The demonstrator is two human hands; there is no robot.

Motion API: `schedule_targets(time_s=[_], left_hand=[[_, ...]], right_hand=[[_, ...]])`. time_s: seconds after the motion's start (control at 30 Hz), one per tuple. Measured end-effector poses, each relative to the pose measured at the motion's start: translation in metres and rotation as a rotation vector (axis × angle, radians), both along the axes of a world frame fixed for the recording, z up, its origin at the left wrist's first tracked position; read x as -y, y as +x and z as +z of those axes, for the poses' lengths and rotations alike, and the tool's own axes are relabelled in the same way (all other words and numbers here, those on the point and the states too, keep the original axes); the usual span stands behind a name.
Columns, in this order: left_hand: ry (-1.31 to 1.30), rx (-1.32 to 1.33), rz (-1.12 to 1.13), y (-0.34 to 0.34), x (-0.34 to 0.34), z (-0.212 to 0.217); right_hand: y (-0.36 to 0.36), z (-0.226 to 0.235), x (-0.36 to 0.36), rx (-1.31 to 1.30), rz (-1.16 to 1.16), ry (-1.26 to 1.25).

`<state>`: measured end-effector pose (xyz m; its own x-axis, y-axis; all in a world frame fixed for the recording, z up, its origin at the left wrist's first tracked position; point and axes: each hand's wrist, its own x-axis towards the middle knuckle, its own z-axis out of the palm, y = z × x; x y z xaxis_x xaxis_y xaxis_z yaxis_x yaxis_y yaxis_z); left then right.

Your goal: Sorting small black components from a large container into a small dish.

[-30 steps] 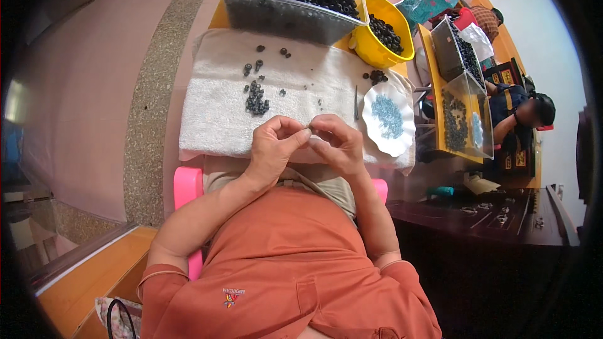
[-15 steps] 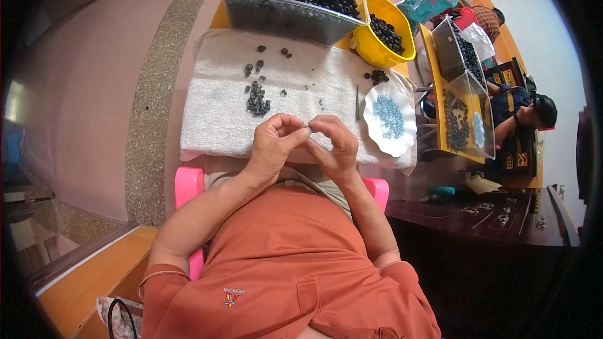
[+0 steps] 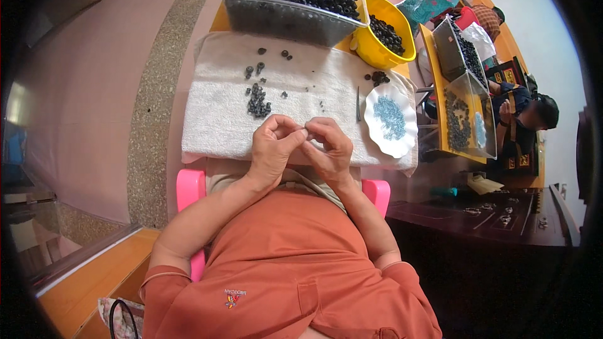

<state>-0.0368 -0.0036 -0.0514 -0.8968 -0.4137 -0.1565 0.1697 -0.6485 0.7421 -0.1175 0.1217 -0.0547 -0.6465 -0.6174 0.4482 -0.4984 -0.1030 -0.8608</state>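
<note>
Your left hand (image 3: 269, 150) and right hand (image 3: 331, 154) meet, fingertips pinched on a small dark piece (image 3: 306, 129), too tiny to identify, over the white towel (image 3: 213, 122). Dark beads (image 3: 257, 102) cluster beyond; a scalloped white dish (image 3: 403, 147) sits to the right.

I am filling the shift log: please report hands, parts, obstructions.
Left hand, right hand: fingers together near towel. Held piece, if any, indistinct. Loose dark parts beyond; nothing visibly blocking.
</note>
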Motion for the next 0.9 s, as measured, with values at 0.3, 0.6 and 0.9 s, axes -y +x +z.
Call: schedule_targets(time_s=[0.3, 0.6, 0.9], left_hand=[[0.050, 0.034, 0.017, 0.000, 0.001, -0.002], [0.100, 0.048, -0.017, 0.001, 0.001, 0.005], [0.007, 0.046, 0.036, -0.001, -0.002, -0.001]], right_hand=[[0.002, 0.007, 0.008, -0.223, -0.117, 0.071], [-0.002, 0.009, 0.009, -0.361, -0.205, 0.047], [-0.003, 0.007, 0.006, -0.445, -0.234, 0.091]])
